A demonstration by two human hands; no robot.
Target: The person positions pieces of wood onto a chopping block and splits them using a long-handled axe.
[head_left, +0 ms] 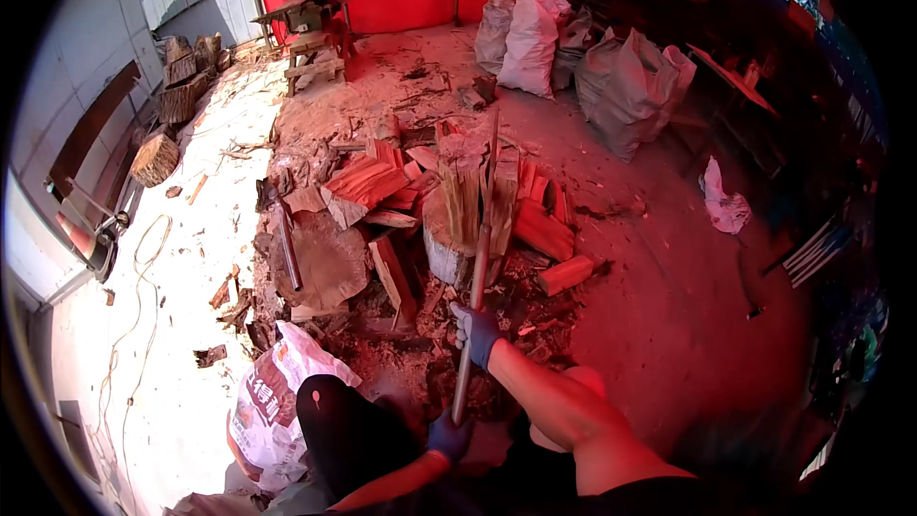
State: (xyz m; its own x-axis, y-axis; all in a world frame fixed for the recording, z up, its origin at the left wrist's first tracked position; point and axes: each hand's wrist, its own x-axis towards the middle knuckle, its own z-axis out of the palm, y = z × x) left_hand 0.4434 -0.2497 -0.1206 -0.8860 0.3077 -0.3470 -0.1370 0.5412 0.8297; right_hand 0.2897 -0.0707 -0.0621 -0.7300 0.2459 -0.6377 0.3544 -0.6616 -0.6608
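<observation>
Both my gloved hands grip the long handle of an axe [470, 363]. My left hand [449, 436] is closed round its lower end, close to my legs. Higher up, my right hand [480, 334] wraps round the handle. The handle slants away from me to an upright chopping log [443, 234]. There the axe head cannot be told apart from the split, standing wood [463, 186]. Split firewood pieces [363, 186] lie heaped on the left of the log, and more split pieces [544, 227] lie on its right.
A broad flat stump [325, 263] with a dark bar [288, 247] on it lies left. Near my leg stands a white plastic bag [282, 411]. Filled sacks [635, 86] are at the back right, stacked logs [181, 76] at the back left. A cord [143, 277] runs over the floor.
</observation>
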